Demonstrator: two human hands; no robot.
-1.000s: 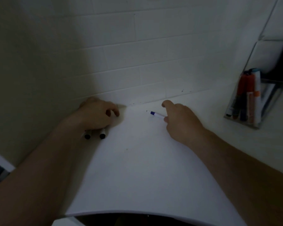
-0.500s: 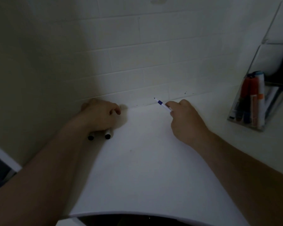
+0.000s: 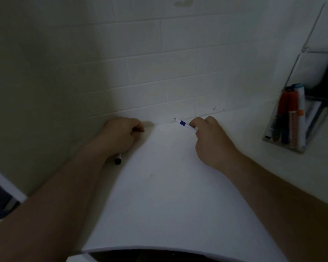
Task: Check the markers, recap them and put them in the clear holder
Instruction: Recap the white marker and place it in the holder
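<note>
The right hand [image 3: 212, 140] pinches an uncapped blue marker [image 3: 186, 125] by its barrel, tip raised over the white sheet's [image 3: 169, 195] far edge. The left hand [image 3: 119, 137], fisted at that sheet's left edge, grips a black-ended marker [image 3: 118, 160]. Light, stiff and smooth, each handles best mid-barrel; the clear holder [image 3: 292, 121] stands well right of the sheet.

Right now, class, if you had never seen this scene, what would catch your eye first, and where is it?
The uncapped blue marker, pinched in the right hand, points its tip up-left over the white sheet near the tiled wall. The left hand is fisted on a black-ended marker at the sheet's left edge. Far right stands the clear holder with red and orange markers inside.
</note>
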